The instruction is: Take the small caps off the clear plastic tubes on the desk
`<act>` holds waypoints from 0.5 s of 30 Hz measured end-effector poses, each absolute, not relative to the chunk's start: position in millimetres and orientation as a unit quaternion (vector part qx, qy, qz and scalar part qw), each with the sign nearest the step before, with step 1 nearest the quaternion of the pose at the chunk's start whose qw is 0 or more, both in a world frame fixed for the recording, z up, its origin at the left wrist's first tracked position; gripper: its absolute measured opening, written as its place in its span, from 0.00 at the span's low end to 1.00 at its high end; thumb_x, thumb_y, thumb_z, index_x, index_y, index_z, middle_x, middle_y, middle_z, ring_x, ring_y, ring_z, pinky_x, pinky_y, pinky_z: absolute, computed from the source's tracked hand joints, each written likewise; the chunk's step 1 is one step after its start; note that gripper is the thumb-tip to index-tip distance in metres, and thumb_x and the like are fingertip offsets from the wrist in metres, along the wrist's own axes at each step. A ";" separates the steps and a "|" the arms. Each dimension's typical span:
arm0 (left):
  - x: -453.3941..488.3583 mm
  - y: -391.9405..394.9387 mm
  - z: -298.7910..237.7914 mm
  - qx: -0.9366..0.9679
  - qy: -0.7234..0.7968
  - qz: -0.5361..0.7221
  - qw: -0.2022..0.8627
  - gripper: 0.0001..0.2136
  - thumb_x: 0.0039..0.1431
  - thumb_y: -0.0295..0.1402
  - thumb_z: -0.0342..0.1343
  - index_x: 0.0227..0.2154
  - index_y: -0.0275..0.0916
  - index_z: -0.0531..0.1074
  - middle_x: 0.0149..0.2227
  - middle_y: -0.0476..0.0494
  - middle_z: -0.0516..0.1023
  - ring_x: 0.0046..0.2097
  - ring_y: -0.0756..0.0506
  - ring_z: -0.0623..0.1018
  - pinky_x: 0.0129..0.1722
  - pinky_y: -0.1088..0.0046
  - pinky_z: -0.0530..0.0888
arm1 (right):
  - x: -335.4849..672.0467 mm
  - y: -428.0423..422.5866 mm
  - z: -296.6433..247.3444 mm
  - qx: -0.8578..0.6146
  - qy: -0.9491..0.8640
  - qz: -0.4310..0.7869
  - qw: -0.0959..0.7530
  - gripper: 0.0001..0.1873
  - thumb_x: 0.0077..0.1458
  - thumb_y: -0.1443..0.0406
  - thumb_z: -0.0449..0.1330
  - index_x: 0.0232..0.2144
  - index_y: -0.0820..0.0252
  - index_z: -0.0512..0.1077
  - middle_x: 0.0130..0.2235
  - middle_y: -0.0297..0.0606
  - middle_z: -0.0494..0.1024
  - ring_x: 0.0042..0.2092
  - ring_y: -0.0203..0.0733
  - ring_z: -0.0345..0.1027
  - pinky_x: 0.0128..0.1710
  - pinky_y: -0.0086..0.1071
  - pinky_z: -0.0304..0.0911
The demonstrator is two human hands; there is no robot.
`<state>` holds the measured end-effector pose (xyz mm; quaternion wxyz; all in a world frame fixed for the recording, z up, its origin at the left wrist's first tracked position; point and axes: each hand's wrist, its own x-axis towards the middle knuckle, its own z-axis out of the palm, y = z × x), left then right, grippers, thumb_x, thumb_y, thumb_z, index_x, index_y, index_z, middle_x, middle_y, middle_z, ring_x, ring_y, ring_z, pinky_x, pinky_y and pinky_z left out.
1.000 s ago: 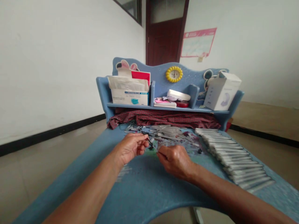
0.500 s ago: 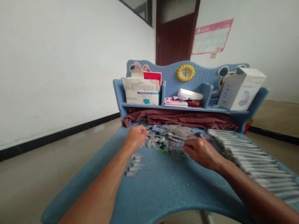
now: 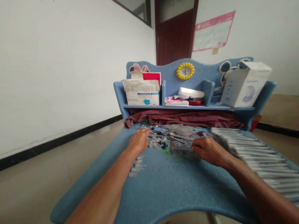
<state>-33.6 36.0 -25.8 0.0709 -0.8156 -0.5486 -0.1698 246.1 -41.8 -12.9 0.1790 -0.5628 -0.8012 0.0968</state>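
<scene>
My left hand (image 3: 139,140) is at the left edge of a pile of loose pen parts, its fingers drawn together and pointing down; whatever they pinch is hidden. My right hand (image 3: 208,150) is closed just right of the pile, and its contents cannot be made out. Between the hands lie clear pen barrels (image 3: 181,130), thin black refills (image 3: 176,138) and small clear and black caps (image 3: 155,143). Below my left wrist, several clear pen caps (image 3: 136,169) form a short column. A long row of pens (image 3: 259,158) lies beyond my right forearm.
The blue desk (image 3: 163,189) has a curved front edge. A red checked cloth (image 3: 187,117) is bunched under the shelf (image 3: 149,107). The shelf holds a mask box (image 3: 142,97), papers (image 3: 176,102), a red case (image 3: 195,102) and a white carton (image 3: 246,85).
My left hand has turned and lowered slightly, its fingers now at the loose caps. My right hand appears a little farther right, still closed. The view has shifted slightly.
</scene>
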 end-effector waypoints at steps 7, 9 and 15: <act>-24.6 38.2 -27.0 -0.830 -0.540 -0.116 0.074 0.19 0.49 0.19 0.44 0.43 0.38 0.70 0.47 0.40 0.72 0.50 0.44 0.67 0.49 0.68 0.62 | 231.8 -46.8 -18.7 -0.538 -0.807 0.105 0.219 0.15 0.50 0.65 0.47 0.16 0.61 0.63 0.17 0.31 0.62 0.21 0.31 0.55 0.21 0.25 0.46; -20.3 37.0 -26.0 -0.824 -0.552 -0.096 0.083 0.19 0.48 0.19 0.45 0.42 0.39 0.70 0.45 0.41 0.73 0.49 0.44 0.68 0.47 0.68 0.63 | 230.2 -47.3 -19.4 -0.536 -0.807 0.106 0.223 0.15 0.51 0.65 0.46 0.16 0.61 0.63 0.17 0.31 0.62 0.21 0.31 0.55 0.22 0.25 0.46; -16.5 36.6 -23.1 -0.818 -0.562 -0.078 0.097 0.12 0.51 0.24 0.46 0.34 0.37 0.73 0.37 0.40 0.74 0.42 0.44 0.70 0.44 0.68 0.65 | 230.3 -46.3 -22.3 -0.545 -0.801 0.103 0.226 0.15 0.51 0.64 0.46 0.16 0.61 0.64 0.17 0.32 0.62 0.22 0.32 0.56 0.22 0.25 0.47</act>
